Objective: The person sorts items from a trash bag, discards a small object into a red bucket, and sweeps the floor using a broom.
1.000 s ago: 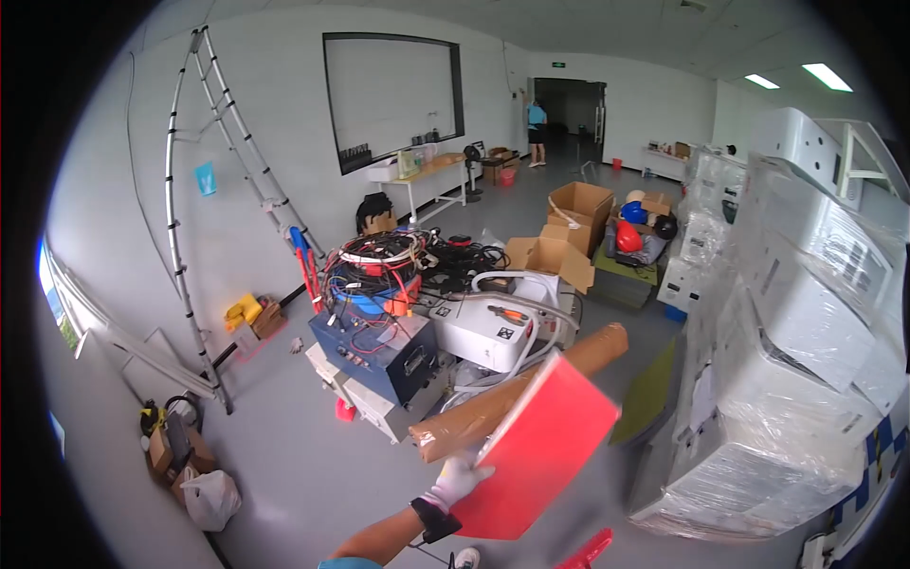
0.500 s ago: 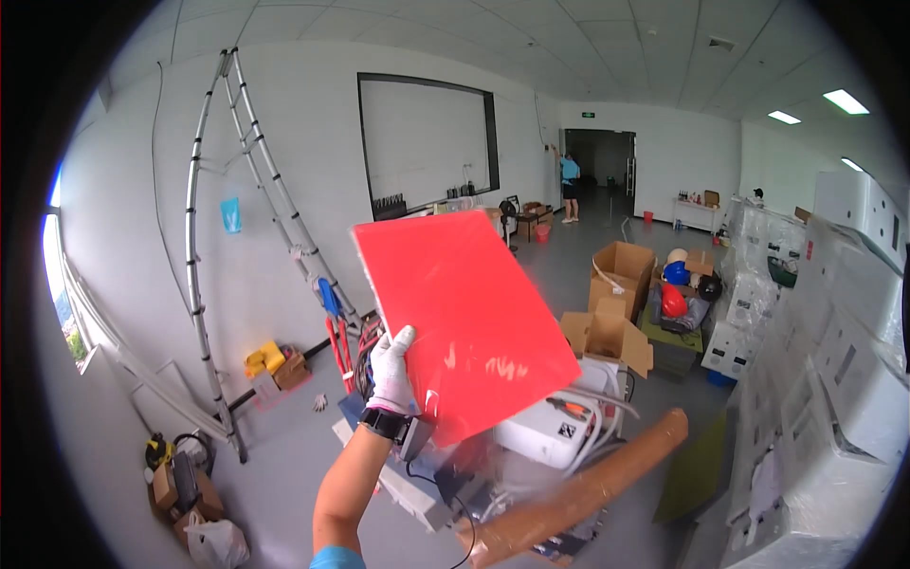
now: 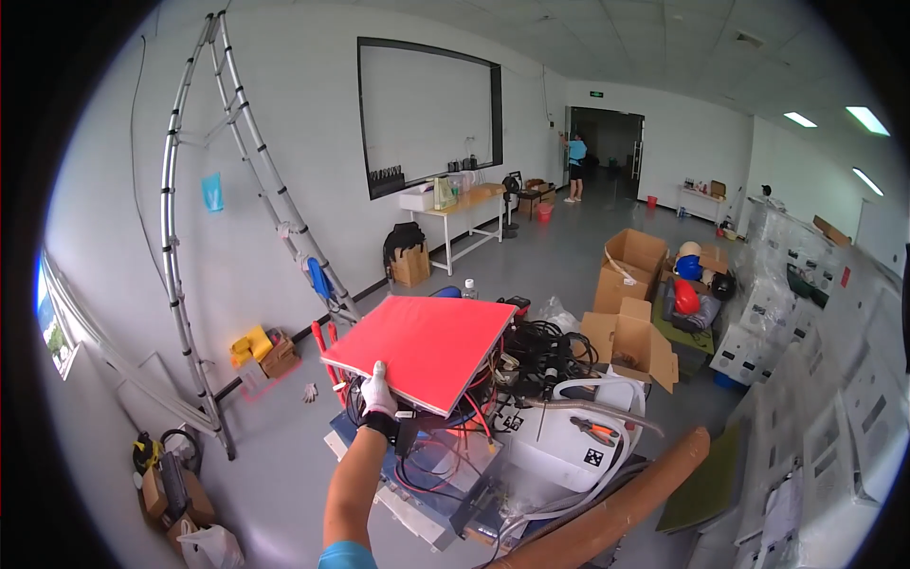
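My left hand (image 3: 378,392), in a white glove with a dark band at the wrist, grips the near edge of a flat red panel (image 3: 427,341). The thumb presses on its top face, and the other fingers are hidden beneath. Tilted over a heap of cables and tools, the panel covers part of them; I cannot tell whether it rests on them. Tangled black cables (image 3: 545,356) lie just to its right. A white plastic case (image 3: 555,446) is there too, with orange-handled pliers (image 3: 595,432) on top. My right hand is out of the picture.
A long brown cardboard tube (image 3: 616,503) slants across the near right. Open cardboard boxes (image 3: 630,346) stand beyond the case. Wrapped white units (image 3: 806,408) are stacked along the right. On the left a tall folding ladder (image 3: 171,256) leans near the wall. Another person (image 3: 575,166) stands by the far doorway.
The red panel has come down and tipped flatter in my left hand, uncovering the cables, the white case and a table by the wall. The view has shifted slightly.
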Motion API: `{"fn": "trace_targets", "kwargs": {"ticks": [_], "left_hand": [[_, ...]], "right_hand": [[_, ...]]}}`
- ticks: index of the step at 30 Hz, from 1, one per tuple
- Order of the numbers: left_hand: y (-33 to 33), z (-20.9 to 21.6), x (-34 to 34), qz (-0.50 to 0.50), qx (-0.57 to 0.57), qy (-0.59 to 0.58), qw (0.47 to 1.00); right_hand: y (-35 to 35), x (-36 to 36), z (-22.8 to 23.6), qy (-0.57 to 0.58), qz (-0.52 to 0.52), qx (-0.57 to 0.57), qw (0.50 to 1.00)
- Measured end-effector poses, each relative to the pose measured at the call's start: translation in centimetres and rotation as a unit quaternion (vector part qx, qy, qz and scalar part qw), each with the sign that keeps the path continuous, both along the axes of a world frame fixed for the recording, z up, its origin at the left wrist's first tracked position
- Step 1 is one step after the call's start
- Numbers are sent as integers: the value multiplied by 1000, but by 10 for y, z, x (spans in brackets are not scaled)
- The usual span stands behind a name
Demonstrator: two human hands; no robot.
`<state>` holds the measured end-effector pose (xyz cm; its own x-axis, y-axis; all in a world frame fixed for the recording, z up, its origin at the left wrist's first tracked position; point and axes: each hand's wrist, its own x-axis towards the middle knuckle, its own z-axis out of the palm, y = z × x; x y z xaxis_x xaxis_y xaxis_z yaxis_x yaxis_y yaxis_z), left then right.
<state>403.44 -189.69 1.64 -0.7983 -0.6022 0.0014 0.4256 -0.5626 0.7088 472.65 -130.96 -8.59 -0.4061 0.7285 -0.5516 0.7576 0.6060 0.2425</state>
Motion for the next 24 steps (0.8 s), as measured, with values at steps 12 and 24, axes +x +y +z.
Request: {"fn": "trace_targets", "kwargs": {"ticks": [12, 24], "left_hand": [[12, 23, 41, -84, -110, 6, 990], [29, 21, 61, -68, -216, -89, 970]], "right_hand": [[62, 0, -83, -60, 112, -115, 985], [55, -2, -82, 102, 175, 27, 979]]}}
